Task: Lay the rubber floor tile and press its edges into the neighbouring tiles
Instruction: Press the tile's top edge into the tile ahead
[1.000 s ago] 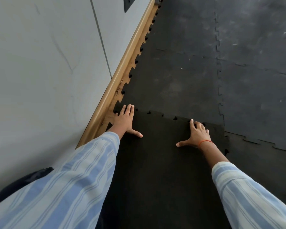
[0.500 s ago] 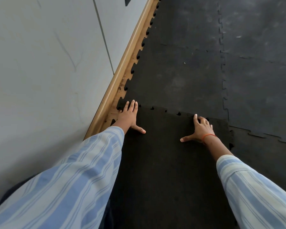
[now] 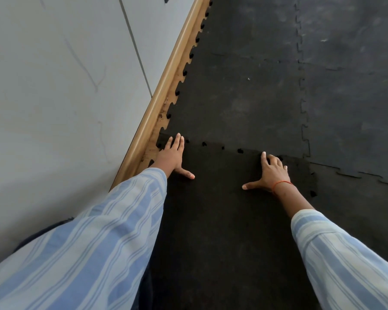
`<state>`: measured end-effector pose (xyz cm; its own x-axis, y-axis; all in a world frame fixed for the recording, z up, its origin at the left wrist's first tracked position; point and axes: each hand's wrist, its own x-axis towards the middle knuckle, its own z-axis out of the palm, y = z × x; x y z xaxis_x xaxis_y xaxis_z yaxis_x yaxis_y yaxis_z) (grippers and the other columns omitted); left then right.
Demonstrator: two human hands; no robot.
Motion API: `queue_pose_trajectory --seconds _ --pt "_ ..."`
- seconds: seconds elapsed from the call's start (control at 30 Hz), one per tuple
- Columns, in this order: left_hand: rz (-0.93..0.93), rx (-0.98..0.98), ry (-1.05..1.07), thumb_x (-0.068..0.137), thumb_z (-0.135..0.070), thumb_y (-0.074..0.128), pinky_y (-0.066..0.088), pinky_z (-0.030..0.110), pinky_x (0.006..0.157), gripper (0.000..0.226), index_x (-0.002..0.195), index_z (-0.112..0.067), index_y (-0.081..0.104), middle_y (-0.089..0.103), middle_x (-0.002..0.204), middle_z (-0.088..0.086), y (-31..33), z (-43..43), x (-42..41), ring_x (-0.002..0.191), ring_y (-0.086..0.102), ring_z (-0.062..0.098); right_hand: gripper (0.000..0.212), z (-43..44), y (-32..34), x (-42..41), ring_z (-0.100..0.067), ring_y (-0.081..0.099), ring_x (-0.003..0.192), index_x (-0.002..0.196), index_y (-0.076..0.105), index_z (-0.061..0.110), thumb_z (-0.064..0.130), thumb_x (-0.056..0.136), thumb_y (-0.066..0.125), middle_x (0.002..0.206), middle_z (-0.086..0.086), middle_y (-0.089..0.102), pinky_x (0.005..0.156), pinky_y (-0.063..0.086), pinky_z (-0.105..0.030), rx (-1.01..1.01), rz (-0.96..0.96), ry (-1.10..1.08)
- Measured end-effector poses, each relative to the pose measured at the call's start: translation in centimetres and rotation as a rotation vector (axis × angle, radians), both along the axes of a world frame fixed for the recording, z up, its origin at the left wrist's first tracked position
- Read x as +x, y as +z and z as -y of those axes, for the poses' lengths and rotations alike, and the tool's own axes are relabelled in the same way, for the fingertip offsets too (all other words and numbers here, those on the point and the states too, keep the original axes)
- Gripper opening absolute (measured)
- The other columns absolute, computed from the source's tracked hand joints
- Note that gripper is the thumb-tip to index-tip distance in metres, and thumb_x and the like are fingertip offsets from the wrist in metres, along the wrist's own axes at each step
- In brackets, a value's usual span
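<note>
A dark black rubber tile with jigsaw-toothed edges lies on the floor in front of me. Its far edge meets a dustier grey neighbouring tile, and small gaps show along that seam. My left hand lies flat on the tile's far left corner, fingers together, thumb spread. My right hand, with a red thread at the wrist, rests flat near the far right corner, fingertips at the seam. Neither hand holds anything.
A grey wall with a wooden skirting board runs along the left, right beside the tiles. More laid grey tiles cover the floor to the right and ahead. A dark object shows under my left sleeve.
The view has shifted slightly, so the hands sit a little higher in the frame. Both hands stay flat on the same far corners of the tile.
</note>
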<state>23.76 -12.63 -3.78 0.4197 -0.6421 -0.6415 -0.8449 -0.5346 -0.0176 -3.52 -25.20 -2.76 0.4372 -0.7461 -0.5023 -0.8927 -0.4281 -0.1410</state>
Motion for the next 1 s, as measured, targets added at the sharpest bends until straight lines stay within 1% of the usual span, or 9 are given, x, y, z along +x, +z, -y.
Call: queue_pose_trajectory --seconds 0.27,0.43,0.57,0.63,0.73,0.8,0.87,0.93,1.0 --pt "-0.033 0.026 0.013 0.054 -0.078 0.068 0.011 0.055 0.116 0.148 0.145 -0.017 -0.031 -0.038 0.152 0.0 -0.4 -0.6 0.6 0.145 -0.022 0.027 0.135 -1.2 0.3 1.3 -0.034 0.006 0.147 0.152 -0.001 0.01 0.056 0.058 0.083 0.16 -0.01 0.012 0.121 0.011 -0.048 -0.008 0.014 0.034" --pt "-0.022 0.009 -0.007 0.053 -0.08 0.066 0.008 0.054 0.116 0.148 0.144 -0.018 -0.032 -0.04 0.151 -0.001 -0.7 -0.7 0.7 0.145 -0.022 0.026 0.131 -0.8 0.0 1.3 -0.033 0.01 0.147 0.153 0.003 0.013 0.058 0.059 0.081 0.158 -0.01 0.017 0.121 0.008 -0.049 -0.036 0.028 0.023" --pt "-0.021 -0.047 -0.024 0.054 -0.082 0.064 0.005 0.053 0.116 0.145 0.144 -0.019 -0.032 -0.04 0.151 0.003 -0.8 -1.2 0.9 0.144 -0.024 0.028 0.128 -0.6 -0.5 1.6 -0.033 0.012 0.146 0.153 0.005 0.012 0.057 0.06 0.081 0.155 -0.012 0.022 0.12 0.009 -0.047 -0.037 0.106 -0.014" --pt "0.006 -0.057 0.013 0.054 -0.085 0.061 0.003 0.055 0.115 0.142 0.144 -0.026 -0.033 -0.043 0.149 0.01 -0.9 -1.8 0.6 0.142 -0.027 0.034 0.121 -0.6 -0.7 0.7 -0.032 0.012 0.146 0.153 0.009 0.013 0.055 0.064 0.079 0.156 -0.011 0.022 0.121 0.014 -0.046 -0.011 0.186 -0.057" --pt "0.037 -0.035 0.166 0.052 -0.087 0.059 0.001 0.061 0.113 0.138 0.141 -0.037 -0.034 -0.04 0.147 0.024 -1.0 -2.5 -0.1 0.138 -0.027 0.046 0.117 -2.1 -1.7 -2.5 -0.032 0.01 0.147 0.151 0.018 0.016 0.071 0.062 0.07 0.158 -0.012 0.016 0.12 0.015 -0.048 -0.199 0.25 -0.249" --pt "-0.007 -0.011 0.266 0.054 -0.084 0.062 0.0 0.063 0.112 0.138 0.14 -0.04 -0.036 -0.029 0.15 0.032 -1.0 -2.6 -0.4 0.139 -0.022 0.05 0.129 -3.3 -2.1 -4.8 -0.035 0.001 0.148 0.152 0.011 0.017 0.086 0.054 0.059 0.16 -0.018 0.004 0.12 0.008 -0.051 -0.25 0.177 -0.492" --pt "-0.06 -0.037 0.303 0.057 -0.08 0.065 0.0 0.064 0.111 0.137 0.139 -0.04 -0.037 -0.022 0.152 0.033 -1.2 -2.8 -0.5 0.14 -0.017 0.05 0.138 -3.8 -2.1 -6.1 -0.039 -0.005 0.147 0.152 -0.001 0.021 0.092 0.047 0.054 0.159 -0.02 -0.005 0.117 0.004 -0.057 -0.171 0.122 -0.678" --pt "-0.106 -0.109 0.31 0.056 -0.077 0.068 -0.001 0.062 0.112 0.139 0.14 -0.039 -0.036 -0.022 0.153 0.031 -1.4 -3.2 -0.3 0.142 -0.017 0.048 0.143 -3.6 -1.7 -6.1 -0.042 0.001 0.146 0.152 -0.004 0.021 0.091 0.044 0.057 0.158 -0.023 -0.001 0.115 0.006 -0.06 -0.119 0.113 -0.774" --pt "-0.127 -0.163 0.313 0.055 -0.076 0.07 -0.002 0.061 0.113 0.14 0.14 -0.039 -0.035 -0.023 0.153 0.03 -1.7 -3.6 -0.2 0.142 -0.017 0.047 0.143 -3.6 -1.6 -5.8 -0.044 0.011 0.143 0.152 0.0 0.016 0.089 0.045 0.06 0.156 -0.027 0.008 0.116 0.014 -0.056 -0.146 0.129 -0.795"
